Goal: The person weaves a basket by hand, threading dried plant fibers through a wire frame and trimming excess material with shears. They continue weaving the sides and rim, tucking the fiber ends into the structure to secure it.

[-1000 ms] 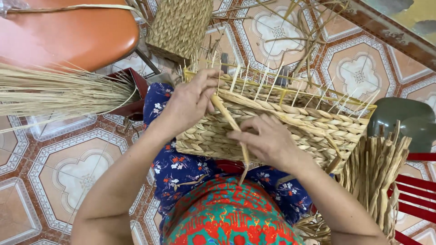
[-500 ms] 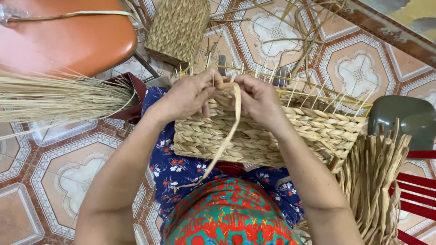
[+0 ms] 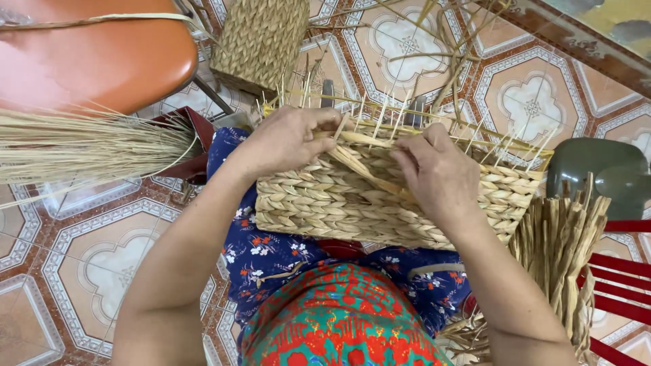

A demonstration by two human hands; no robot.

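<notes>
A half-woven straw basket rests on my lap, thin upright stakes sticking out along its top edge. My left hand grips the basket's upper rim at the left, fingers curled over a flat straw strand. My right hand presses on the same strand lower down against the basket's woven side, pinching it between thumb and fingers. The strand runs diagonally between both hands.
A bundle of loose straw lies at the left under an orange seat. A finished woven basket stands on the tiled floor ahead. More dried strands stand at the right, beside a red chair and a green object.
The strand hung down over my lap a moment ago; now it is drawn flat against the basket. My right hand has moved from the rim down onto the woven side.
</notes>
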